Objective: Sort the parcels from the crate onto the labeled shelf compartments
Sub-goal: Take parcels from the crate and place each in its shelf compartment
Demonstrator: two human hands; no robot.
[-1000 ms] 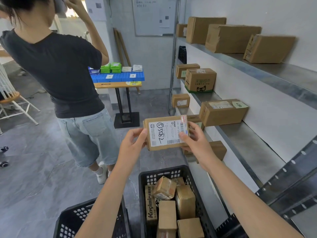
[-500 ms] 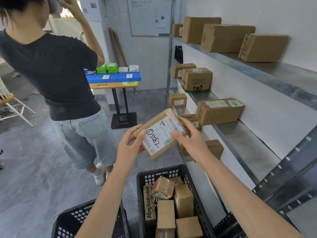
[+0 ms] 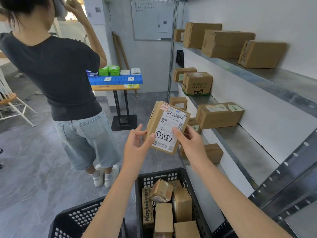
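A small cardboard parcel (image 3: pixel 167 125) with a white shipping label marked "5082" stands nearly upright in front of me, above the crate. My left hand (image 3: pixel 137 145) grips its lower left edge, thumb on the label. My right hand (image 3: pixel 190 143) holds its lower right side, thumb across the label. Below, a black plastic crate (image 3: pixel 199 200) holds several cardboard parcels (image 3: pixel 181 203). On the right, the metal shelf (image 3: pixel 247 145) carries boxes on three levels, some with green tags (image 3: pixel 235 107).
A person in a black shirt (image 3: pixel 56 71) stands close on the left, back turned. A second black crate (image 3: pixel 80 219) sits at the lower left. A small table with blue trays (image 3: pixel 118 79) stands behind. A white chair (image 3: pixel 15 103) is at the far left.
Both hands have turned the parcel from lying level with its label sideways to standing nearly upright, label facing me. The view has shifted slightly left.
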